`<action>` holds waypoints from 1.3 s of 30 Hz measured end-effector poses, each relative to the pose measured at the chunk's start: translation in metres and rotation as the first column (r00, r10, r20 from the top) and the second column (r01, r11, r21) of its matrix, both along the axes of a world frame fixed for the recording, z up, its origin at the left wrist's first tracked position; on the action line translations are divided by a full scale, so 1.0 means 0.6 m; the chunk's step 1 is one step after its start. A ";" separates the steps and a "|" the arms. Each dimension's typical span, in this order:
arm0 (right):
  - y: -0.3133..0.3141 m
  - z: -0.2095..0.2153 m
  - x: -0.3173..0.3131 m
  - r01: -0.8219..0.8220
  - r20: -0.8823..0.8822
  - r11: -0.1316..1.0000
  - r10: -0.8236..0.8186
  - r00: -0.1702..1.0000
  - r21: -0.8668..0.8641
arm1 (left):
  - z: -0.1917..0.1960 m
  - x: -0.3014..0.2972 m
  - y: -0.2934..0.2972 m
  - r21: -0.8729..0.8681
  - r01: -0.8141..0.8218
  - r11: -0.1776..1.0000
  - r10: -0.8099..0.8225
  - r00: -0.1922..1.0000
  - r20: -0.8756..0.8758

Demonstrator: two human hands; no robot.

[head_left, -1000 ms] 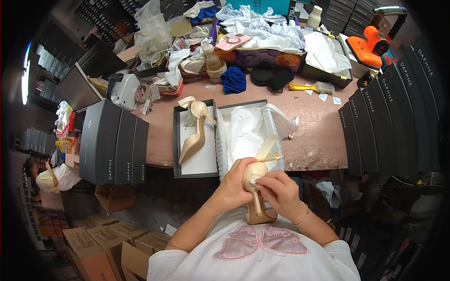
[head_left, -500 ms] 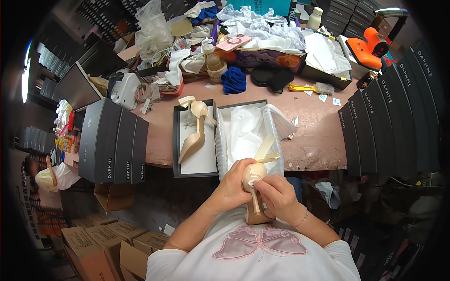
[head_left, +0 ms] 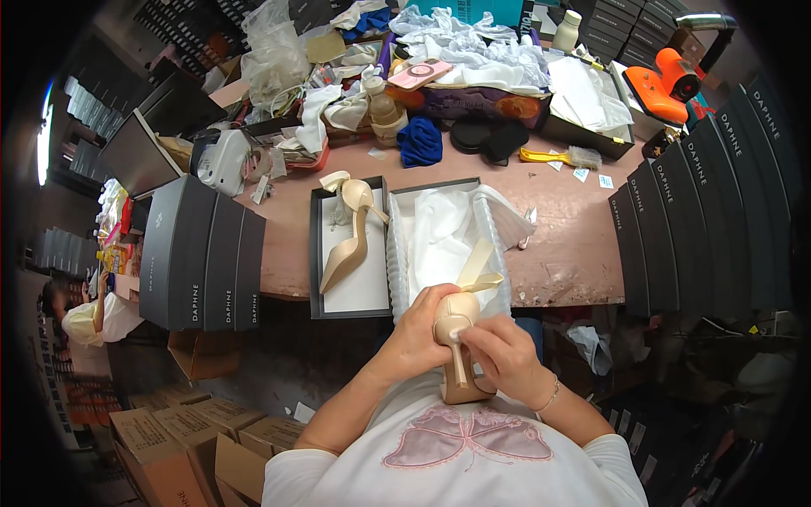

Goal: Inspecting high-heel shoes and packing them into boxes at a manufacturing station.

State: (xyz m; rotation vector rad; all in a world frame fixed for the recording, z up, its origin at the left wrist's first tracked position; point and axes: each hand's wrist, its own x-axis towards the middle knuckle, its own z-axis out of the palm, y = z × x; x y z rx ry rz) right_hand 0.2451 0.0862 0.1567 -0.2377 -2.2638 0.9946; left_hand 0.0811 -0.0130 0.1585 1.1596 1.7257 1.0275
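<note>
The left hand (head_left: 420, 325) wraps around the heel cup of a beige high-heeled shoe with a slim stiletto heel (head_left: 457, 338), fingers curled over its back and pressed against the leather. The right hand (head_left: 505, 355) closes on the same shoe from the other side, thumb and fingers pinching around the thin heel shaft. The shoe is held in the air just below the near edge of the pinkish-brown table (head_left: 574, 253), close to the person's chest — heel shaft running down toward the body, with a pale cream ribbon (head_left: 475, 272) rising from its top toward the table.

Just beyond the hands, an open grey shoebox lined with white tissue paper (head_left: 443, 237) lies on the table at its near edge. Touching it on the left is the flat grey box lid (head_left: 351, 283), and in that lid lies the matching beige high-heeled shoe (head_left: 351, 237), on its side with the toe toward the person.

Tall dark grey shoeboxes (head_left: 203, 253) stand on end to the left of the lid; a longer row of dark boxes (head_left: 701, 228) lines the right side. Farther back the table is crowded — a blue cloth (head_left: 421, 141), crumpled white paper (head_left: 473, 46), a yellow-handled brush (head_left: 562, 156) and an orange tool (head_left: 663, 84).
</note>
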 end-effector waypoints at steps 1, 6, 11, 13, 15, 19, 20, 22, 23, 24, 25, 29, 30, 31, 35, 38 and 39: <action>0.004 0.001 -0.002 0.015 0.007 1.000 -0.015 1.000 -0.001 | 0.001 0.001 0.001 -0.018 -0.002 1.000 0.002 1.000 0.006; -0.007 0.017 0.004 -0.054 0.049 0.991 0.060 0.997 -0.119 | -0.002 -0.003 -0.001 0.000 -0.003 1.000 0.003 1.000 -0.004; 0.025 0.017 0.033 0.087 0.085 0.898 -0.055 0.995 -0.432 | 0.020 0.008 0.006 -0.002 -0.013 1.000 0.013 0.998 -0.063; 0.038 0.012 0.044 0.106 0.079 0.893 -0.079 0.994 -0.438 | 0.022 0.010 0.006 0.005 -0.007 1.000 0.007 0.995 -0.100; 0.032 0.007 0.052 0.141 0.146 0.846 -0.076 0.986 -0.514 | 0.026 0.012 0.008 -0.002 0.005 1.000 -0.006 0.993 -0.122; 0.018 -0.004 0.060 0.123 0.141 0.894 -0.068 0.988 -0.430 | 0.026 0.014 0.012 -0.011 0.014 1.000 -0.015 0.987 -0.163; 0.013 -0.004 0.060 0.126 0.113 0.886 -0.084 0.990 -0.447 | 0.025 0.013 0.012 -0.023 0.013 1.000 -0.017 0.987 -0.161; 0.013 -0.001 0.057 0.128 0.079 0.909 -0.105 0.991 -0.396 | 0.023 0.012 0.013 -0.047 0.012 0.999 -0.019 0.987 -0.159; 0.014 0.001 0.055 0.131 0.062 0.920 -0.117 0.991 -0.368 | 0.023 0.011 0.015 -0.052 0.017 0.999 -0.025 0.987 -0.161; 0.014 0.003 0.051 0.127 0.053 0.926 -0.116 0.992 -0.357 | 0.022 0.010 0.016 -0.056 0.021 0.998 -0.030 0.986 -0.164; 0.014 0.005 0.046 0.122 0.044 0.931 -0.114 0.992 -0.345 | 0.022 0.010 0.017 -0.061 0.025 0.998 -0.035 0.985 -0.167; 0.018 0.006 0.018 0.084 -0.048 0.979 -0.094 0.994 -0.184 | 0.026 0.010 0.022 -0.060 0.035 0.998 -0.045 0.985 -0.167; 0.018 0.001 0.013 0.076 -0.052 0.989 -0.083 0.995 -0.123 | 0.020 0.010 0.020 -0.053 0.044 0.998 -0.053 0.982 -0.182; 0.017 -0.005 0.007 0.067 -0.056 0.996 -0.071 0.996 -0.062 | 0.016 0.009 0.019 -0.047 0.053 0.998 -0.061 0.979 -0.197; 0.001 -0.012 0.011 0.011 -0.026 1.000 -0.010 1.000 0.023 | 0.008 0.006 0.010 -0.034 0.028 0.999 -0.033 0.987 -0.155; -0.003 -0.007 0.010 0.005 -0.028 0.999 -0.004 1.000 0.036 | 0.008 0.006 0.009 -0.023 0.030 0.999 -0.033 0.989 -0.144; -0.001 -0.007 0.008 0.010 -0.033 0.999 -0.009 0.999 0.045 | 0.008 0.005 0.009 -0.027 0.027 0.999 -0.030 0.990 -0.138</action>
